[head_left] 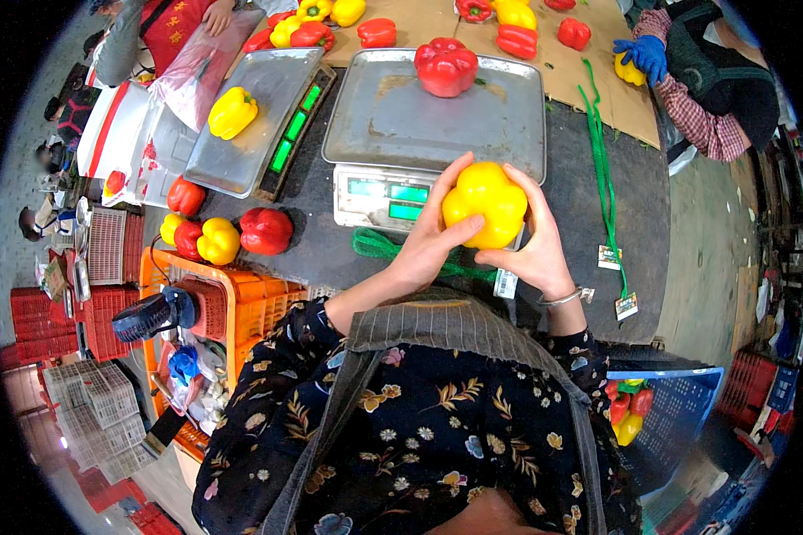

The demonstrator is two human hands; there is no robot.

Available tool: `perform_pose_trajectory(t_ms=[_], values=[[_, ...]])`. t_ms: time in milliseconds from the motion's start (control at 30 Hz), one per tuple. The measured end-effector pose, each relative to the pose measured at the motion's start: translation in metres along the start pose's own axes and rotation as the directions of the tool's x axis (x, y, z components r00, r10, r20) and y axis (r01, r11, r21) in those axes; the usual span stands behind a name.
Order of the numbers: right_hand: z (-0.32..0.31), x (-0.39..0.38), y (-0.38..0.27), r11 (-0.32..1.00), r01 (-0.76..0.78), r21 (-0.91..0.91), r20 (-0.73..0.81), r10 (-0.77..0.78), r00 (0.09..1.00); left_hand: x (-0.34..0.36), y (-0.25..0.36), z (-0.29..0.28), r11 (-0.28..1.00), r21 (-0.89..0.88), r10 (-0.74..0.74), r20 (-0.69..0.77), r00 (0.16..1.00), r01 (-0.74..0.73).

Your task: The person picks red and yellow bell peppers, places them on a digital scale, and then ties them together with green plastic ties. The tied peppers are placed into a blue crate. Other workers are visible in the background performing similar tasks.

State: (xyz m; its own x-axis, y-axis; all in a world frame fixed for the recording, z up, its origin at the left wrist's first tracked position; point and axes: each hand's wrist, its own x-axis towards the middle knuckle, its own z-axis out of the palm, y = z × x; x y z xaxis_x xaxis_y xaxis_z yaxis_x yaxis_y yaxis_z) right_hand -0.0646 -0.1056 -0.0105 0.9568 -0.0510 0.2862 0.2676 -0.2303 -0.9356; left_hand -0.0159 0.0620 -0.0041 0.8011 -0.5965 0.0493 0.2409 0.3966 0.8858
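Between my two hands is a yellow bell pepper (485, 203), raised in front of the near edge of a metal weighing scale. My left hand (433, 234) cups its left side, the thumb lying across the front. The fingers of my right hand (535, 241) wrap its right side. On the scale's tray (375, 116) sits a red bell pepper (446, 67), toward the back. Below the tray, the scale's display (388, 196) is lit green and partly hidden by my left hand. Green mesh netting (379, 244) lies on the table under my wrists.
A second scale (210, 160) at the left carries a yellow pepper (233, 113). Several peppers lie at the table's left edge, others on cardboard (419, 27) at the back. Green net strips (598, 160) with tags hang rightward. An orange crate (259, 308) and blue crate (687, 410) flank me. Co-workers stand opposite.
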Motion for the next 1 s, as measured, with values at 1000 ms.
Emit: perform_pose_trajectory(t_ms=[1000], values=[[0.025,-0.005,-0.016,0.825,-0.229,0.517,0.097,0.21,0.973,0.008,0.028,-0.01,0.522,0.72,0.352,0.308,0.884,-0.458]])
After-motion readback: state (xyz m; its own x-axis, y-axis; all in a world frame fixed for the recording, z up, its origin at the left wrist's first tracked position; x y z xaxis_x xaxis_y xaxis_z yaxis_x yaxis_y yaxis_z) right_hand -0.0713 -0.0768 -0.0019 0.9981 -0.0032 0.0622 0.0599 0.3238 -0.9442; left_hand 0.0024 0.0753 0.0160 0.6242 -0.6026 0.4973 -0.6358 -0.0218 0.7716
